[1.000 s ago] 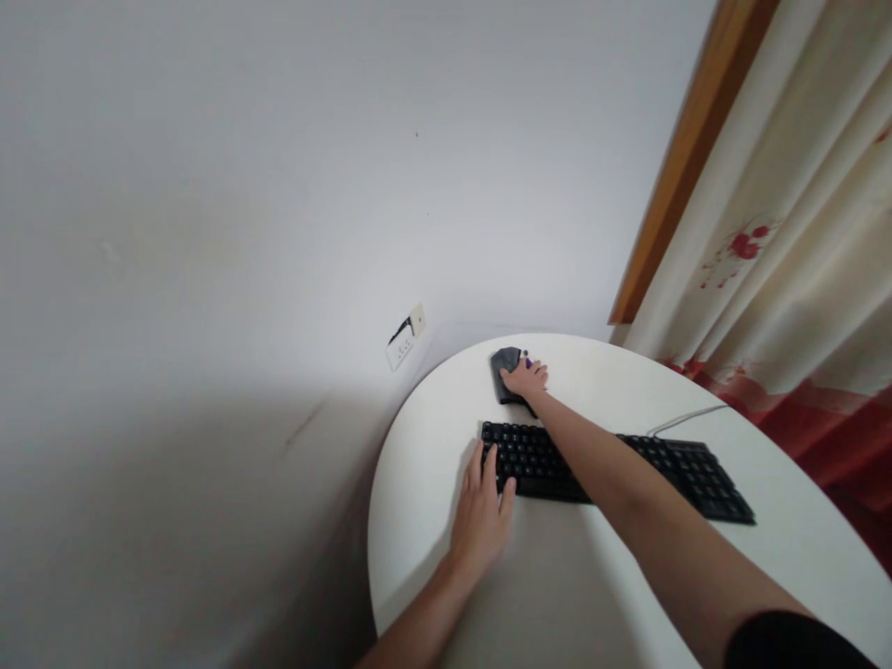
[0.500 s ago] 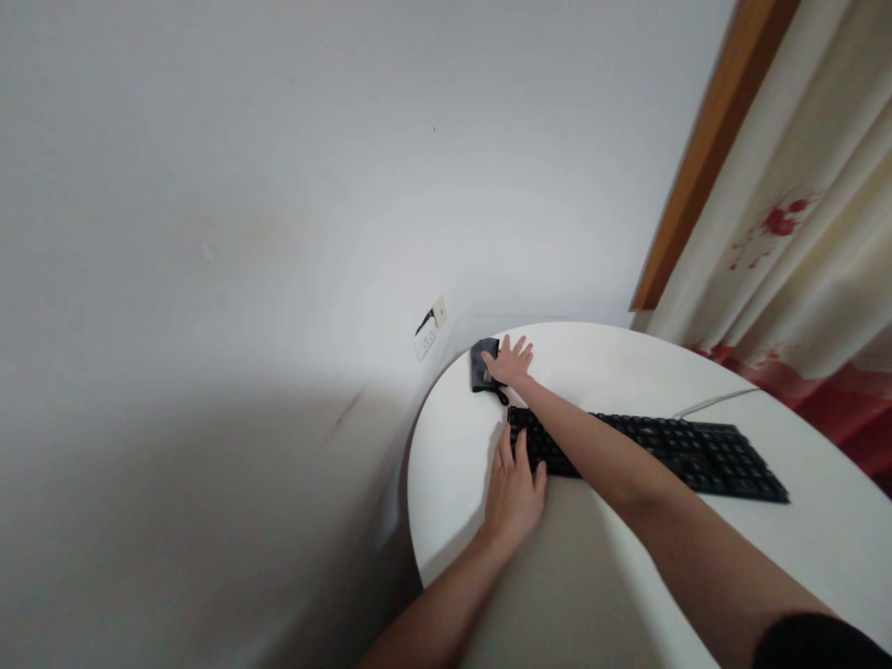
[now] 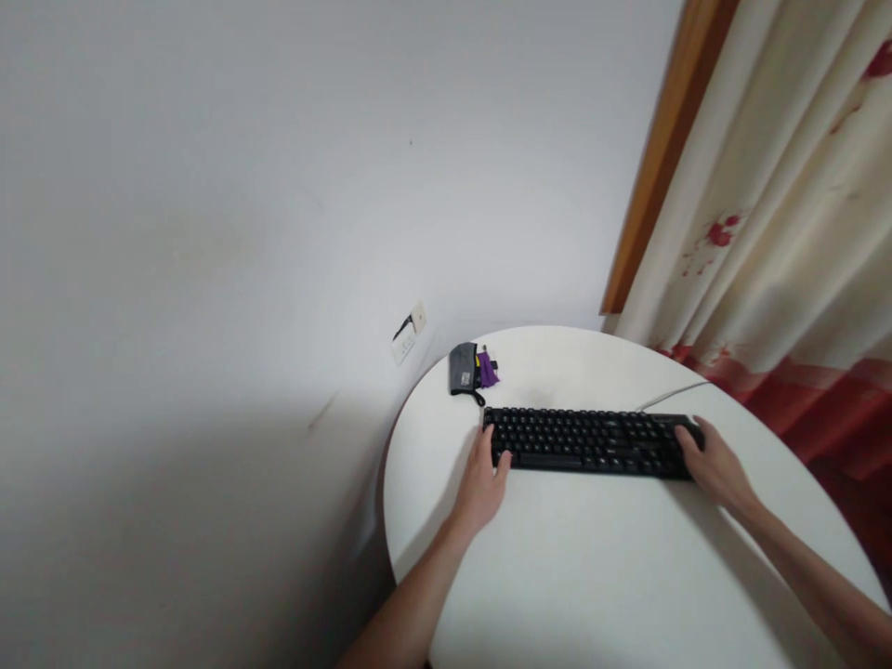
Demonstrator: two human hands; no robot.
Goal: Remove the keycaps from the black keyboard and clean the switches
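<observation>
A black keyboard [image 3: 589,441] lies across the round white table [image 3: 578,576]. My left hand [image 3: 482,478] rests at the keyboard's left end, fingers wrapped on its corner. My right hand [image 3: 711,463] grips the keyboard's right end, fingers curled over its edge. A dark grey pouch [image 3: 463,368] with purple and yellow items [image 3: 486,369] poking out lies at the table's far left edge, apart from both hands.
A white cable [image 3: 673,394] runs from the keyboard toward the curtain [image 3: 780,232] at the right. A wall socket [image 3: 406,336] sits on the white wall just behind the table. A wooden window frame [image 3: 662,158] rises at the back right.
My right hand has left the grey pouch and moved right to the keyboard's right end. The left hand has stayed at the left end. The keyboard now lies straighter across the table.
</observation>
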